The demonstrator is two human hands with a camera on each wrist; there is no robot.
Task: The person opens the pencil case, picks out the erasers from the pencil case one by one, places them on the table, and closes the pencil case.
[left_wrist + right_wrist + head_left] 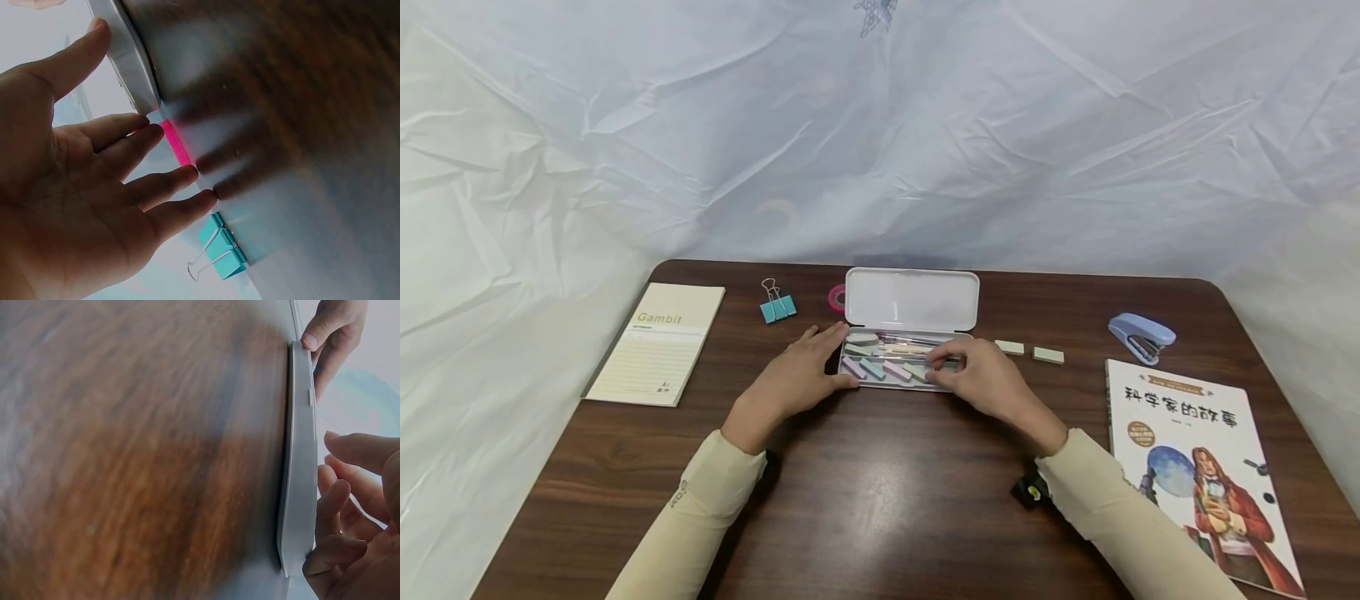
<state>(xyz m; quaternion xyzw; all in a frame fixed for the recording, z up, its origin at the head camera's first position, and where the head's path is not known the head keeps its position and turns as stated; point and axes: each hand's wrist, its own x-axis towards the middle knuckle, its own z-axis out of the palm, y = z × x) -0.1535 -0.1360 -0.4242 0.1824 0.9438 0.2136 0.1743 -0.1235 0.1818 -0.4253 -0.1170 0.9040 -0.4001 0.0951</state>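
Observation:
A white pencil case point(912, 300) lies with its lid raised at the middle of the table. Pens point(895, 350) and pale erasers point(862, 339) fill its back section. In the front section are a purple eraser point(897, 371), a teal eraser point(872, 368), a green eraser point(916, 372) and another purple one. My left hand point(801, 371) rests its thumb against the case's left end, fingers extended. Over the right part of the case is my right hand point(981, 375), its fingers loosely bent. In the right wrist view nothing shows between that thumb and fingertips point(331, 459).
Two pale erasers point(1048, 355) lie right of the case. A teal binder clip point(778, 308) and a pink ring-shaped item point(837, 297) are left of it. Farther out are a notebook point(655, 346), a blue stapler point(1141, 336) and a book point(1198, 467).

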